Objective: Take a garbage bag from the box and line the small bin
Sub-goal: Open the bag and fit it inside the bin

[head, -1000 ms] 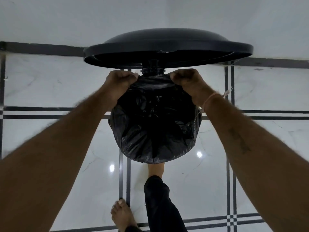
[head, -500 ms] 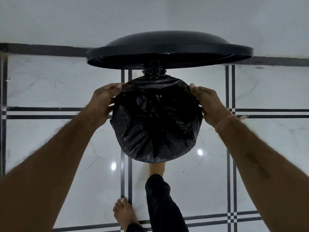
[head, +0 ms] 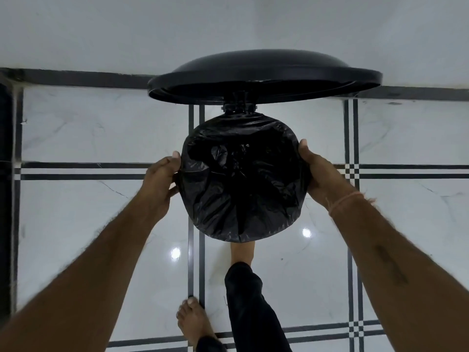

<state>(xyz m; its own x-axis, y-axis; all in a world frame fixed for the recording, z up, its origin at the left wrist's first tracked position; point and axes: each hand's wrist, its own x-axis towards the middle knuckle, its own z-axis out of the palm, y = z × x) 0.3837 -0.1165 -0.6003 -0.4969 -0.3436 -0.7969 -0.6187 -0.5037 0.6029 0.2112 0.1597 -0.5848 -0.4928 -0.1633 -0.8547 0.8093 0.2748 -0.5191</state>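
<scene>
A black garbage bag (head: 243, 179) lines the small bin (head: 239, 108), seen from almost straight above. The crinkled, glossy plastic is stretched over the round rim and sags into the opening, its folds gathering toward a dark centre. The bin's walls appear to be fully hidden under the turned-over film. At the far edge, the domed black lid (head: 264, 68) stands raised and open, wider than the bin's mouth.

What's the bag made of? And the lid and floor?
Bag: thin plastic film, crinkled and glossy. Lid: probably hard plastic, smooth matte black; metal is possible. Floor: polished marble-look stone or tile, veined, mirroring lights.
</scene>
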